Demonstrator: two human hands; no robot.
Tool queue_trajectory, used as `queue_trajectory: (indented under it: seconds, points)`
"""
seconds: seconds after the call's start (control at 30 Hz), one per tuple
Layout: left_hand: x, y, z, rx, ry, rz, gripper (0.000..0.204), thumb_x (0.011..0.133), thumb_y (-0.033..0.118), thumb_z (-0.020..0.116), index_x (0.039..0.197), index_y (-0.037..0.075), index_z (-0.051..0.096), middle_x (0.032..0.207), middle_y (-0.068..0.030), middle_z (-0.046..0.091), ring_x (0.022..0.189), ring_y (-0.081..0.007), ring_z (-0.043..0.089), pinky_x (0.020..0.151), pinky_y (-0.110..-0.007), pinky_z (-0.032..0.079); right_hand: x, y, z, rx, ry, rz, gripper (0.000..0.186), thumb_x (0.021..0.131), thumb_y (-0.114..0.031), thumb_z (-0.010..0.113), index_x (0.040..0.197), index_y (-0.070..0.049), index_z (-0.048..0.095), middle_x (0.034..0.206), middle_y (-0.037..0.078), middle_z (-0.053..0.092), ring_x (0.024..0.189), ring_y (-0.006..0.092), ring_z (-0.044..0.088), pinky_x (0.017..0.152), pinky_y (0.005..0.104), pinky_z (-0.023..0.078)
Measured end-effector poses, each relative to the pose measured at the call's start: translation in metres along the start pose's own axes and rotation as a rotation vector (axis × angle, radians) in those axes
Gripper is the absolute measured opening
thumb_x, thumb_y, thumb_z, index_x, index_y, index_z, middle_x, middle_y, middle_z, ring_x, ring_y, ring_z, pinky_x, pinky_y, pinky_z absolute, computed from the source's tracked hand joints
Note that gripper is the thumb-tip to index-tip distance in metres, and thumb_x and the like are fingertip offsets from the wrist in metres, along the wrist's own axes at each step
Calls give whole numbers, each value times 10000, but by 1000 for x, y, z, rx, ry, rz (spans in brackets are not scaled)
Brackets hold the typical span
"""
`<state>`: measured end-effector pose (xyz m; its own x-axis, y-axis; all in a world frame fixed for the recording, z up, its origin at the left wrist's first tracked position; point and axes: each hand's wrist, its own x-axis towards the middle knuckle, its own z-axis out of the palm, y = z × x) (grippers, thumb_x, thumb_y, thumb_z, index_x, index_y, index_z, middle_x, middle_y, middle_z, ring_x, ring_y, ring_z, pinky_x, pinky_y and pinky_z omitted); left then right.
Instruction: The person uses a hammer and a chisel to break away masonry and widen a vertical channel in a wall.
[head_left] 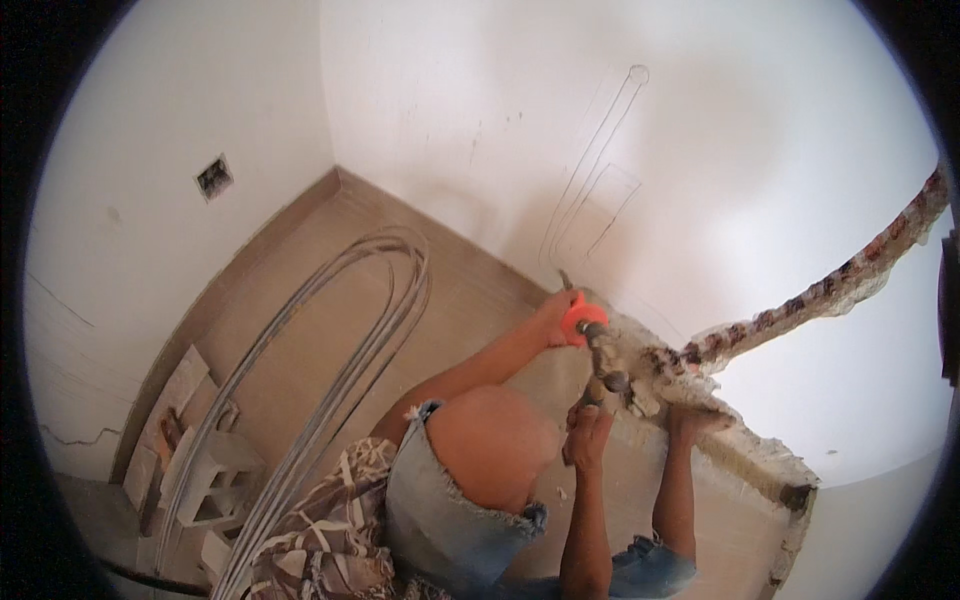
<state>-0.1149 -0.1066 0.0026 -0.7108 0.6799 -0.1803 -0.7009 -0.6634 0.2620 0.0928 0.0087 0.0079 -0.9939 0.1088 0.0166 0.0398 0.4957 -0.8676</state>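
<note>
Left hand: the left hand is closed around a chisel with a red guard, near the foot of the far wall.
Right hand: the right hand grips the handle of what is probably a hammer; its head is blurred, just beside the chisel's near end.
Broken wall base: ragged masonry runs to the right of the hands, a bare foot against it.
Cut channel: a rough groove climbs the wall to the far right.
Wall marks: thin drawn lines on the far wall, above the chisel.
Knee: a bent knee in torn jeans, near, between the forearms.
Floor, left: a looped bundle of grey tubing lies across the floor.
Hollow block: a pale block with open cells, left of the tubing, beside flat pieces.
Wall box: a square recess in the left wall, its contents too dark to tell.
</note>
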Motion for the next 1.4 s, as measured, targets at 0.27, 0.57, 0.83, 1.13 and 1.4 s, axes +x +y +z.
queue_trajectory:
  seconds: [0.27, 0.57, 0.83, 1.13, 1.4]
  points:
    - [-30, 0, 33, 272, 141, 153, 153, 853, 230, 444, 731, 137, 441, 722, -56, 468, 648, -232, 522, 634, -494, 496, -13, -26, 2, -302, 441, -705, 511, 875, -523, 381, 789, -29, 482, 689, 41, 485, 619, 162, 460, 527, 310, 368]
    - [-17, 1, 22, -45, 207, -24, 187, 867, 241, 440, 710, 139, 429, 714, -50, 461, 630, -227, 504, 633, -490, 496, -18, -48, 13, 223, 315, -43, 570, 872, -551, 401, 651, -32, 484, 575, 43, 480, 471, 151, 424, 452, 307, 327]
    - [-17, -9, 43, -43, 224, -49, 207, 870, 243, 441, 692, 140, 421, 707, -47, 454, 617, -225, 492, 631, -487, 496, -13, 29, -2, -352, 423, -525, 458, 871, -470, 450, 681, -53, 456, 566, 50, 488, 481, 155, 468, 447, 307, 382]
    - [-10, -1, 14, 29, 185, 16, 226, 895, 291, 440, 852, 81, 512, 851, -84, 547, 752, -219, 552, 711, -452, 504, -29, -1, -21, 291, 249, 157, 662, 835, -678, 318, 662, -46, 412, 520, 42, 407, 459, 156, 431, 443, 290, 353]
    - [-24, -2, 17, 483, -10, 323, 183, 861, 288, 442, 731, 161, 466, 800, -51, 522, 736, -228, 546, 636, -455, 488, -54, -7, -42, 708, 377, 22, 666, 806, -725, 287, 814, -70, 404, 554, 27, 386, 462, 164, 411, 447, 281, 353]
